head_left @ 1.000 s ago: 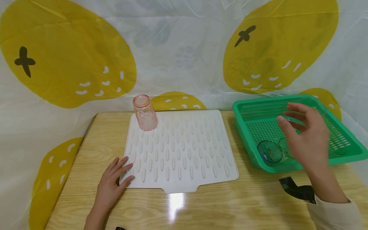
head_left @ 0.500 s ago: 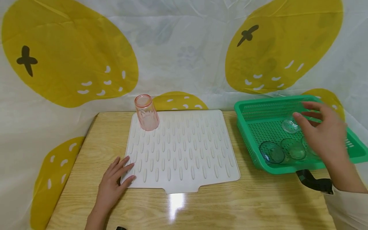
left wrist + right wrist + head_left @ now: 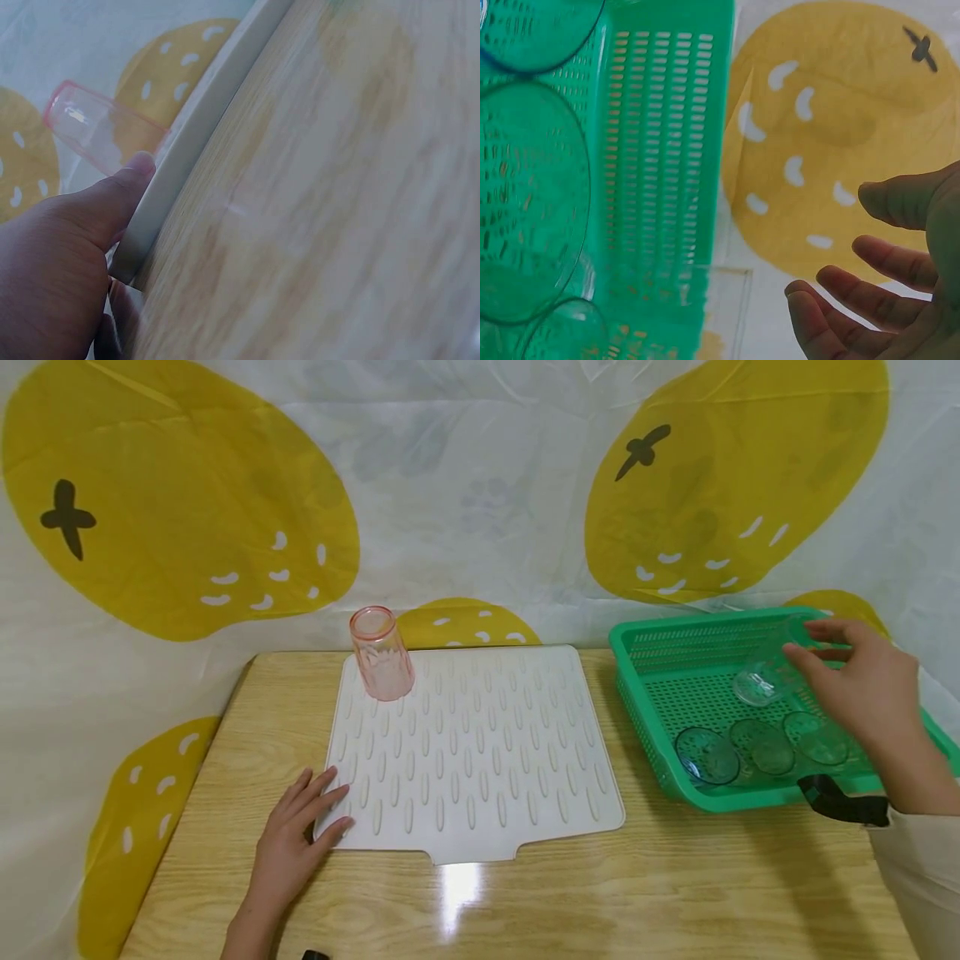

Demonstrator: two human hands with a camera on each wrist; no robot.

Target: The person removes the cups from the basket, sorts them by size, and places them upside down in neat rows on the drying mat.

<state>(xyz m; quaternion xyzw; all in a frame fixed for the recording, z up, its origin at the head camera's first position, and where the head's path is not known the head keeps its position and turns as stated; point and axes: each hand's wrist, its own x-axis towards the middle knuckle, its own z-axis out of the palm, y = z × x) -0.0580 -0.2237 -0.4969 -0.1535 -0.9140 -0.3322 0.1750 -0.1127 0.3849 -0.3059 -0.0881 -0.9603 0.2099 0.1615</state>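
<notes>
Legible text, labels, brands, numbers, signs: none in any view. The backdrop cloth point(image 3: 480, 485) carries only yellow fruit shapes with dark cross marks and white dashes, no lettering. The white mat point(image 3: 472, 752), pink cup point(image 3: 381, 653) and green basket point(image 3: 660, 727) bear no readable marking.

Right hand point(image 3: 862, 693) is now way further back over the green plastic slotted basket point(image 3: 660, 647), fingers spread right by the clear drinking glass point(image 3: 759, 681) lying at its far side.
</notes>
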